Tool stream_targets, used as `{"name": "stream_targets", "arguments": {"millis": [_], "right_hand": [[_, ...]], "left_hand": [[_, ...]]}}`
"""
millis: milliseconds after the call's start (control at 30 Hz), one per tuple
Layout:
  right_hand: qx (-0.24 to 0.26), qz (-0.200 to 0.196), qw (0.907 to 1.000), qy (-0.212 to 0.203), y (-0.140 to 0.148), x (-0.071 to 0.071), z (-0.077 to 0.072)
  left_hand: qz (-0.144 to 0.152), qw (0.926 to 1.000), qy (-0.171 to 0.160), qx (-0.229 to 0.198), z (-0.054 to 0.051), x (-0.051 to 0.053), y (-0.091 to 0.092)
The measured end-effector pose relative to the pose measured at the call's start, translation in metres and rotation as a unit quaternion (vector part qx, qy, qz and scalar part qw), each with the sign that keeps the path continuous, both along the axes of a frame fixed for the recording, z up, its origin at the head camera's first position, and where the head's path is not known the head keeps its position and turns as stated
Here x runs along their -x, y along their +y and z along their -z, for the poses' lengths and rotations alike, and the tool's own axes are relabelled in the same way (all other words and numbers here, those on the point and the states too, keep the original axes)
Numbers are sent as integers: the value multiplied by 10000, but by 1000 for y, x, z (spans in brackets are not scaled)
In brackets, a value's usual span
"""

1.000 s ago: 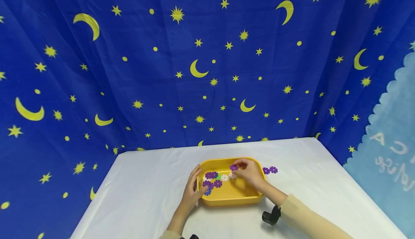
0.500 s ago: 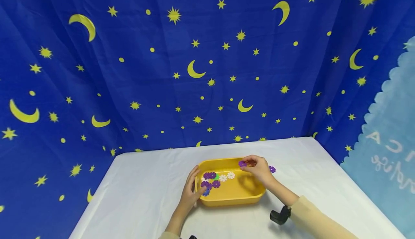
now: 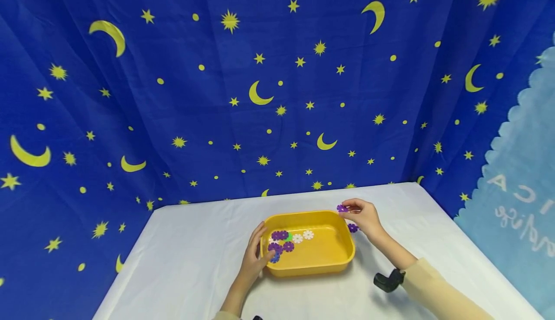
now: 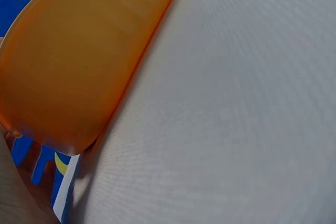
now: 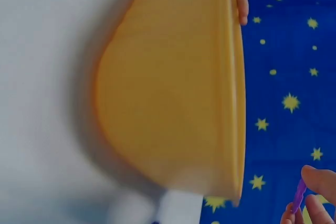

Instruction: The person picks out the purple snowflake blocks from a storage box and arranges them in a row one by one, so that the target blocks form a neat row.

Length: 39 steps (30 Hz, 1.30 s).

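A yellow plastic basin (image 3: 310, 270) sits on the table. My left hand (image 3: 253, 255) holds its left wall, thumb over the rim and fingers along the outside. Inside, toward the left, lie purple snowflake discs (image 3: 288, 246), white discs (image 3: 308, 234), a green disc (image 3: 290, 236) and a blue disc (image 3: 275, 258) partly under the thumb. Past the back right corner, my right hand (image 3: 363, 218) pinches a purple snowflake disc (image 3: 342, 208) between thumb and fingers. In the right wrist view that disc (image 5: 298, 195) shows edge-on. Another purple disc (image 3: 353, 227) lies beside the basin, below the right hand.
A white cloth covers the table (image 3: 204, 243). Behind it hangs a blue curtain (image 3: 208, 103) with yellow moons and stars. Light blue fabric with white lettering (image 3: 516, 204) is at the right. A black wrist camera (image 3: 388, 280) is on the right wrist.
My right hand has moved from above the basin's inside, right and back over the rim, carrying the purple snowflake disc out. The left hand has stayed at the left wall.
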State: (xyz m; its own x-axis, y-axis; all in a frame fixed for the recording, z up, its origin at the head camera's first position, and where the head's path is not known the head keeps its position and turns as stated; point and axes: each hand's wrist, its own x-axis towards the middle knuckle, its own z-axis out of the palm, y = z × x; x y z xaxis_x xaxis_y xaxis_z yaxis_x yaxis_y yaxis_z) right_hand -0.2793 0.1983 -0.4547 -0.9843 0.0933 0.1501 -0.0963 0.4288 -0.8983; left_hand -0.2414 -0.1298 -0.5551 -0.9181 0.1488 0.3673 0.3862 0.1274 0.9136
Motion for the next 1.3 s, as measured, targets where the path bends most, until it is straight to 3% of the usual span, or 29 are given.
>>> {"name": "stream_targets", "arguments": {"millis": [200, 433, 1033, 1300], "right_hand": [[272, 162, 9995, 88, 16, -1, 7], [320, 343, 9989, -3, 32, 1, 19], [19, 786, 9967, -211, 62, 4, 62], [-227, 924, 9950, -314, 74, 7, 75]], "left_hand": [[-38, 9999, -92, 48, -2, 0, -2], [7, 9997, -205, 92, -31, -17, 1], [104, 9991, -408, 74, -33, -18, 2], [127, 9995, -300, 56, -34, -18, 2]]}}
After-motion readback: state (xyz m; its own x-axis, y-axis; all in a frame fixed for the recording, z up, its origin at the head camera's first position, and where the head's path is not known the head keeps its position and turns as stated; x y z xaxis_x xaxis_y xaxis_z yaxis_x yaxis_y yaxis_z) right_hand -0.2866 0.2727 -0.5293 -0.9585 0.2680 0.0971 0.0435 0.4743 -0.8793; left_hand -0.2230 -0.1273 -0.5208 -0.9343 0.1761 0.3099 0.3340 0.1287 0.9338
